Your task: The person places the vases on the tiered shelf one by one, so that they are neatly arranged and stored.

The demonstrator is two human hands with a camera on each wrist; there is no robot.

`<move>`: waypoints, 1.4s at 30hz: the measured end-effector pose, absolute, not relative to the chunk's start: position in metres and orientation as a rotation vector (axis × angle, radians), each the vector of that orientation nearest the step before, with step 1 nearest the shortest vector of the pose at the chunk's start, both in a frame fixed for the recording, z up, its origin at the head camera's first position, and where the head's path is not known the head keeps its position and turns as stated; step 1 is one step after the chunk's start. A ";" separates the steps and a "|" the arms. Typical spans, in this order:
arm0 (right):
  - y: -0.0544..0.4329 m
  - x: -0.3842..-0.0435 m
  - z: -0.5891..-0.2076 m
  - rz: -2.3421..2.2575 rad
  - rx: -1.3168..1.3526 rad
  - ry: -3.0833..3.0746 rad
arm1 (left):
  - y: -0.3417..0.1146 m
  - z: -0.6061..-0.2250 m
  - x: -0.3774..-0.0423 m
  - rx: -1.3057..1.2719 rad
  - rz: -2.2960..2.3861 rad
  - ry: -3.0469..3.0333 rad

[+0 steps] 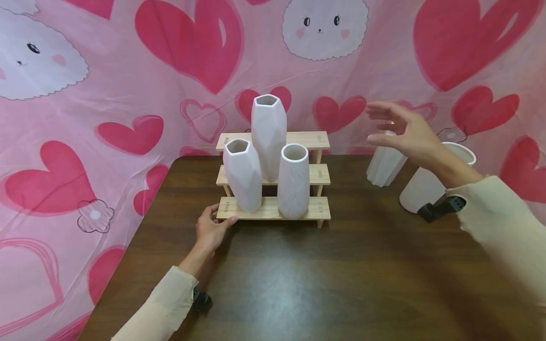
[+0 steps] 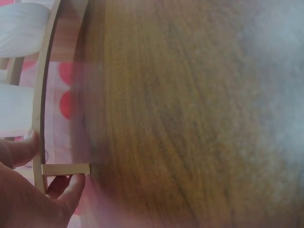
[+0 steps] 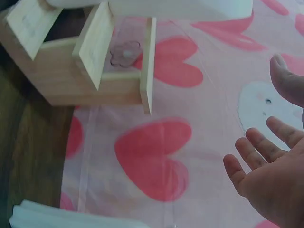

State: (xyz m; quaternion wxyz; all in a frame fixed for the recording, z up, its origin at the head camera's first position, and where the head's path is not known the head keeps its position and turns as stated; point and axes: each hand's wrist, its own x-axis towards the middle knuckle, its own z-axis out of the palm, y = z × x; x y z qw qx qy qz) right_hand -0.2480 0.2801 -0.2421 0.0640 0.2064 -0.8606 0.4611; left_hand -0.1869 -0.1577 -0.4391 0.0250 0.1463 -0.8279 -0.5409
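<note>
One white, fluted, ceramic-looking vase (image 1: 384,166), long axis upright | nearer right hand (image 1: 403,135), below it in head view | right grip: fingers spread, empty | left hand (image 1: 211,232): grip holds pale wooden three-tier stand (image 1: 269,208), front-left end

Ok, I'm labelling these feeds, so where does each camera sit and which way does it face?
Head: on the person's head, facing forward and down at the wooden stand; left hand, right hand and sleeves show.
Left wrist: on that wrist, facing the tabletop and the stand's edge; the left hand's fingers show, gripping the stand.
Right wrist: on that wrist, facing the stand's side and the pink backdrop; the right hand's fingers show, holding nothing.
Shared: both wrist views show the stand and backdrop.
</note>
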 end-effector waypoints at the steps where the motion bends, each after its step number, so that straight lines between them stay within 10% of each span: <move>1: 0.284 -0.246 -0.242 1.402 0.626 -2.577 | -0.158 -0.439 -0.187 0.449 -1.671 -2.564; 29: 0.427 -0.218 -0.289 0.985 -0.149 -2.656 | -0.157 -0.439 -0.186 0.445 -1.656 -2.583; 42: 0.460 -0.223 -0.323 1.269 0.175 -2.774 | -0.156 -0.437 -0.186 0.454 -1.653 -2.571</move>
